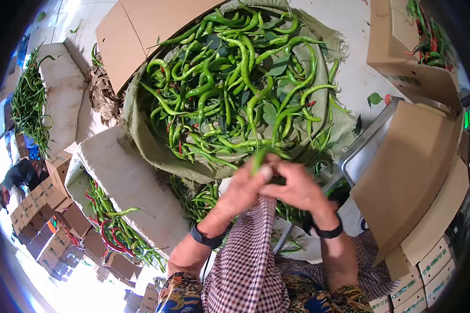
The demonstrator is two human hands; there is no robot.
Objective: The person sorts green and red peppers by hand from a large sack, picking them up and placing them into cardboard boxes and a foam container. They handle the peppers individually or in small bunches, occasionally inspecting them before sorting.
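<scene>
Just in front of my body, my left hand and my right hand meet, slightly blurred. A green chili pepper sticks up from between their fingers. My left hand is closed around its lower part. The fingers of my right hand curl in against the same pepper, partly hidden by the overlap. Beyond my hands lies a large heap of long green chili peppers, with leaves and a few red ones mixed in, on a greenish woven sack with rolled-down edges.
Cardboard boxes stand at the right and upper right. A cardboard flap rises at the upper left. A white foam-like slab borders more peppers on the left. A metal frame runs on the right.
</scene>
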